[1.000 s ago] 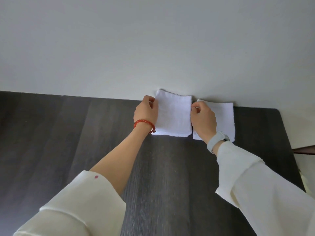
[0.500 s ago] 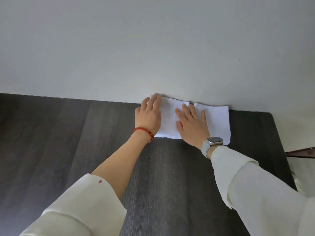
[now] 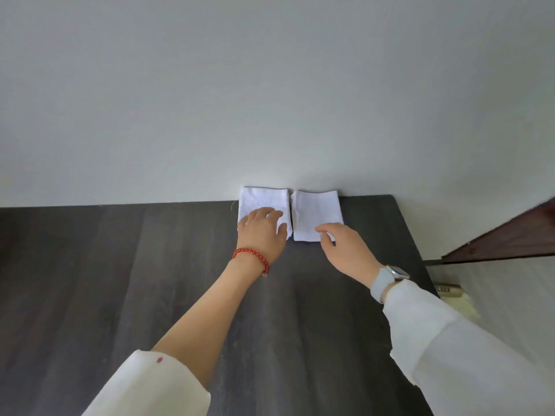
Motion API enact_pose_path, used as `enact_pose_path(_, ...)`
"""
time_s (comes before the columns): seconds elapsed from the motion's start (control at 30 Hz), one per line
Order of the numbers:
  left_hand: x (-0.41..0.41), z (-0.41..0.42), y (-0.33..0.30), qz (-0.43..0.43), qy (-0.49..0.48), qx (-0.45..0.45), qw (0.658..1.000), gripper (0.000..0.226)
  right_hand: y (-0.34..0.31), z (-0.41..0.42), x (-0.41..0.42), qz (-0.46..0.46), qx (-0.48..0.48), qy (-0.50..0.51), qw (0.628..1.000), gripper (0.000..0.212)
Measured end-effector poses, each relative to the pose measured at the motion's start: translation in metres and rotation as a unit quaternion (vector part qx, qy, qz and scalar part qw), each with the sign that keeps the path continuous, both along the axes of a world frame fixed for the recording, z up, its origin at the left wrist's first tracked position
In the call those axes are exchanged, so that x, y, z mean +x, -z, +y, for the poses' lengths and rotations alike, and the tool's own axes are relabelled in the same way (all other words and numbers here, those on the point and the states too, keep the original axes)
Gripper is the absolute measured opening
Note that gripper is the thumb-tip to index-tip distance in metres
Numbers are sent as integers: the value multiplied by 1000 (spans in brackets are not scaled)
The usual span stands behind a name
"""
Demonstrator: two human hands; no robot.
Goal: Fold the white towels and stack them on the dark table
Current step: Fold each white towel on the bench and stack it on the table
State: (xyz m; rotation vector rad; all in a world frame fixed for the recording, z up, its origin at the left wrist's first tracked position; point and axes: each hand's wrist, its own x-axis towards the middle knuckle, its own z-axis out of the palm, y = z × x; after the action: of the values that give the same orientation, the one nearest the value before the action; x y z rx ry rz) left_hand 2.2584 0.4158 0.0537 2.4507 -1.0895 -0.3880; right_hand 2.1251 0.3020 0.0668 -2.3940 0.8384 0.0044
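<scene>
On left towel (image 3: 261, 199): left hand (image 3: 262, 228) flat; right hand (image 3: 345, 247) loosely open, empty.

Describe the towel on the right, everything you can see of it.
The right towel is white cloth with a fine woven texture, folded into a small flat rectangle. It lies on the dark table at its far edge, against the pale wall, beside the left towel with a narrow gap between them. The right hand reaches its near corner with open fingers; whether they touch is unclear.
</scene>
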Motion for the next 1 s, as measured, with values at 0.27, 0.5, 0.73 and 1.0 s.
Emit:
enact_pose_path(0.27, -162, -35, -52, 47, 122, -51, 990, 29, -57, -9, -192, -44, -19, 136, 990, 33)
enact_pose_path(0.5, -426, -93, -89, 36, 316, -93, 943, 29, -90, 3, -482, -76, -72, 315, 943, 28)
enact_pose_path(0.73, -749, -104, -91, 86, 517, -95, 846, 30, -93, 75, -799, -97, -84, 535, 835, 26)
enact_pose_path(1.0, -1038, -120, -102, 70, 702, -82, 704, 30, -92, 133, -1045, -73, -68, 722, 685, 26)
